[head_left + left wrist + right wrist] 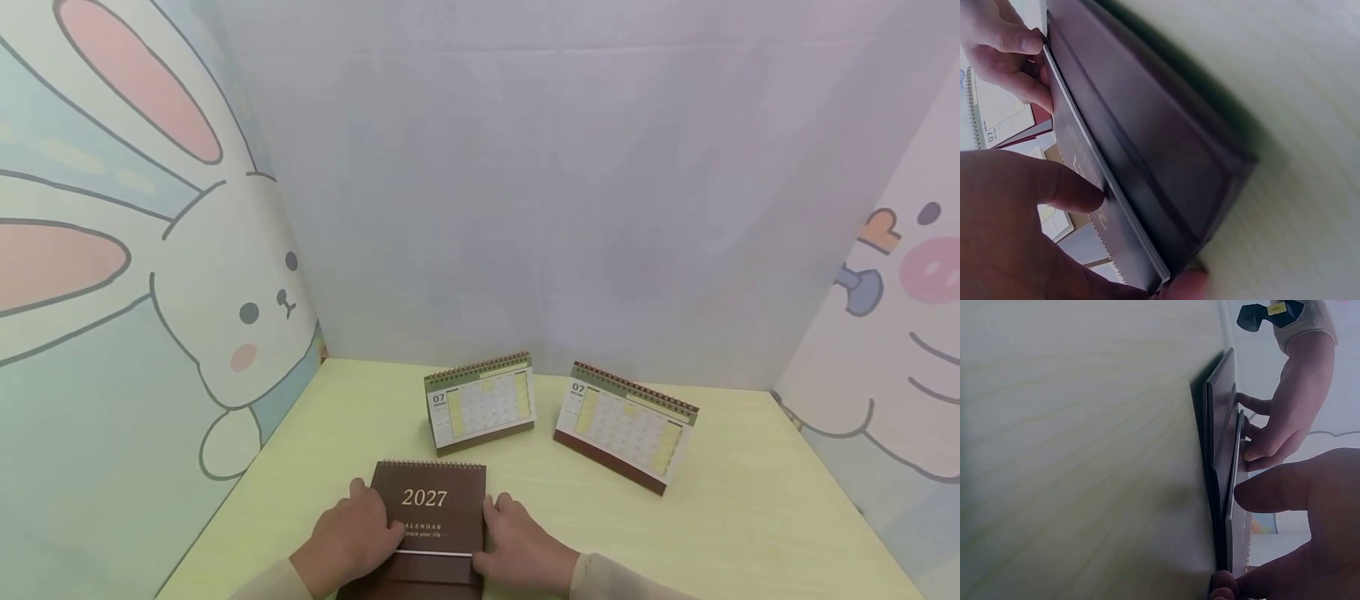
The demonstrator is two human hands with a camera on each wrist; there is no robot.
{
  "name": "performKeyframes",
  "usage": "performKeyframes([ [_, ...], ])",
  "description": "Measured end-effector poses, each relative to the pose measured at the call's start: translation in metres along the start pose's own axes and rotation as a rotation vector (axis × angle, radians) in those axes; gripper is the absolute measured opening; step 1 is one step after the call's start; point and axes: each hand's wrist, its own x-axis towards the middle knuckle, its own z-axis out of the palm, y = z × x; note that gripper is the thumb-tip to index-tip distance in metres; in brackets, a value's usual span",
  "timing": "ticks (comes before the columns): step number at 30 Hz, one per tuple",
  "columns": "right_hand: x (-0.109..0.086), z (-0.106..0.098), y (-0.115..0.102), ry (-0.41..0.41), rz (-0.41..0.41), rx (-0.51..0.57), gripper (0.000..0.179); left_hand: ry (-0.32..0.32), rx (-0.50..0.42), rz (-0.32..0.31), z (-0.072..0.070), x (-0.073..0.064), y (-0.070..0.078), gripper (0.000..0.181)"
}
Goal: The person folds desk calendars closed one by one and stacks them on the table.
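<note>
Beyond the left edge of the table (pixel 750 533) there is one drawn rabbit (pixel 225 317). The left hand (pixel 351 532) holds the left side of one brown calendar (pixel 457 517), its grip curled, the thumb on the cover. This calendar, marked 2027, is left of the middle, toward the near edge. Behind it, nearer to the far edge, stands the first of two standing calendars (pixel 483 408), showing 07. The right hand (pixel 523 546) holds the brown calendar's right side, its grip also curled. Further toward the right edge is the second, also at 07; in total, three calendars.
</note>
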Motion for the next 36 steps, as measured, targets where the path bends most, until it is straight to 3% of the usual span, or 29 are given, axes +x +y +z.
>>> performKeyframes([
  [7, -0.003, 0.0, 0.0, 0.016, -0.01, -0.012, 0.09, -0.008, 0.007, 0.006, -0.002, 0.0, 0.002, 0.07],
  [14, -0.005, 0.002, 0.001, 0.04, -0.021, -0.095, 0.089, -0.008, 0.009, 0.009, -0.003, 0.0, 0.005, 0.073],
  [21, -0.002, -0.006, 0.005, 0.047, -0.014, -0.146, 0.077, -0.006, 0.012, 0.015, -0.005, 0.001, 0.008, 0.068],
  [29, -0.007, -0.02, 0.016, 0.043, 0.014, -0.048, 0.074, -0.004, 0.048, 0.027, -0.015, 0.002, 0.006, 0.069],
  [36, -0.025, -0.031, 0.025, 0.146, 0.03, 0.026, 0.07, 0.069, 0.049, 0.069, -0.034, 0.004, 0.019, 0.07],
])
